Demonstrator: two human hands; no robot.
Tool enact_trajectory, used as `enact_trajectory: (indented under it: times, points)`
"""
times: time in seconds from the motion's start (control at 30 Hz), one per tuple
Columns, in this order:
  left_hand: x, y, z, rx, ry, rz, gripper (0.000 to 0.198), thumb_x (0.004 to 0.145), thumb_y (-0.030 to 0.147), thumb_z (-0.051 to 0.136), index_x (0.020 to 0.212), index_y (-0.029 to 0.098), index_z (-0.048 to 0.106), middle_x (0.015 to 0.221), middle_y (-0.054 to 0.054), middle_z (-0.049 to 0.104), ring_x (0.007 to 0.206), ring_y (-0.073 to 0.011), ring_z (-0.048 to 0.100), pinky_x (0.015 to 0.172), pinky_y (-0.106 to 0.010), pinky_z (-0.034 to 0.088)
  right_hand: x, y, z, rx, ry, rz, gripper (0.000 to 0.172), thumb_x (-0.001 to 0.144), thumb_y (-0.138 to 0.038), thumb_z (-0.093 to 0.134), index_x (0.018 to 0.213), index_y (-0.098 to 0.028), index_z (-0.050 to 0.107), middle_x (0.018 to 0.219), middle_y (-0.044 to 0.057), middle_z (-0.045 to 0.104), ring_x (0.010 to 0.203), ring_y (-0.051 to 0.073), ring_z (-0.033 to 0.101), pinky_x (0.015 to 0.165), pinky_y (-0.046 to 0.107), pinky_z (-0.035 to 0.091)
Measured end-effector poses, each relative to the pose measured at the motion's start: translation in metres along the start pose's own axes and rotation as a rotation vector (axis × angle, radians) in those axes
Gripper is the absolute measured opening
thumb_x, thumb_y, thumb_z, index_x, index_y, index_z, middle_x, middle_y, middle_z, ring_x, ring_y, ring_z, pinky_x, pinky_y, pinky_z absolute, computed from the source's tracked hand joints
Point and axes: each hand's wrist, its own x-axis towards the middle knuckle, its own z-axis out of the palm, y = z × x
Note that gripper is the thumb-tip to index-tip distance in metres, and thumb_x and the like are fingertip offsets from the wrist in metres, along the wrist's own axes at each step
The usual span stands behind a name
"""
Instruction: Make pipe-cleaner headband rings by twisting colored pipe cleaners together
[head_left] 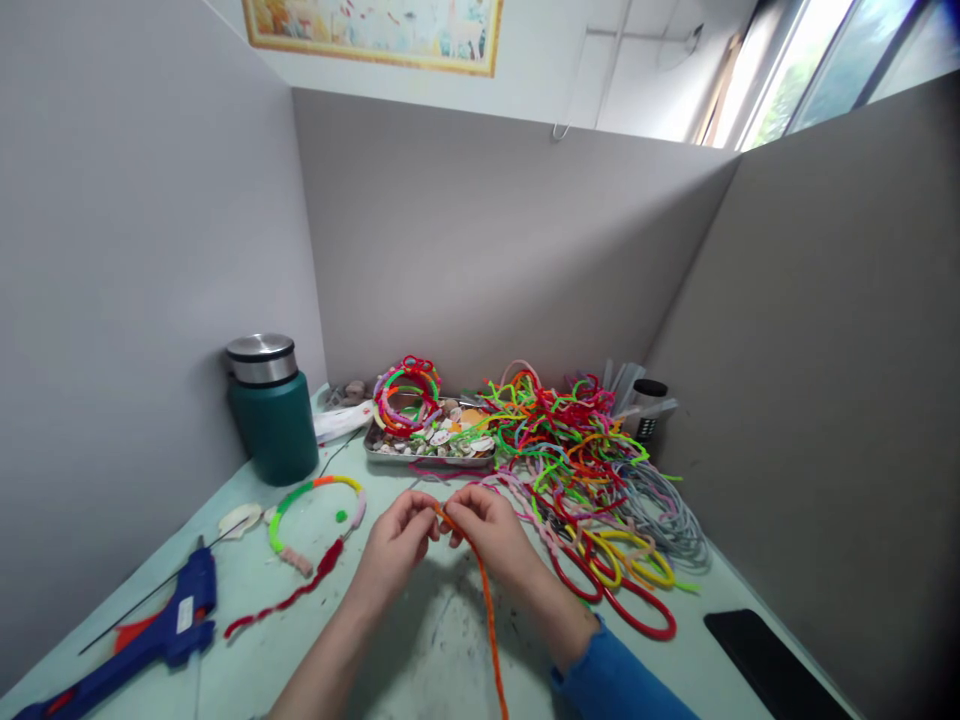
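Note:
My left hand (397,545) and my right hand (487,530) meet over the middle of the pale table (435,650). Both pinch the upper end of an orange pipe cleaner (489,620), which hangs down toward me between my forearms. A multicoloured wrapped hoop (315,497) lies flat to the left of my left hand, with a red pipe cleaner (289,595) lying below it.
A blue glue gun (142,640) lies at the near left. A green flask (274,410) stands in the back left corner. A metal tray (427,450) of small pieces holds wrapped rings. A big heap of coloured pipe cleaners and hoops (585,470) fills the right. A black phone (772,665) lies near right.

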Motion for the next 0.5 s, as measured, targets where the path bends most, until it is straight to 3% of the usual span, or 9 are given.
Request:
enact_trajectory:
  times: [0.23,0.5]
  points:
    - [-0.0039,0.0015,0.0002,0.027,-0.043,0.059,0.029,0.07,0.035,0.059,0.089,0.016,0.051,0.057,0.004,0.055,0.039,-0.0047,0.035,0.039,-0.018,0.02,-0.0008,-0.0006,-0.0017,0.119,-0.055,0.057,0.016,0.071,-0.027,0.059,0.064,-0.013,0.057,0.057,0.0,0.06,0.049,0.009,0.05,0.05,0.022,0.039]
    - [-0.0038,-0.0012,-0.0005,0.053,-0.03,0.078,0.022,0.072,0.033,0.059,0.085,0.015,0.056,0.063,0.001,0.061,0.039,-0.0044,0.036,0.039,-0.018,0.021,-0.0015,-0.0045,-0.0025,0.149,-0.094,0.082,0.019,0.07,-0.03,0.061,0.062,-0.012,0.061,0.059,0.001,0.061,0.051,0.008,0.051,0.05,0.021,0.039]
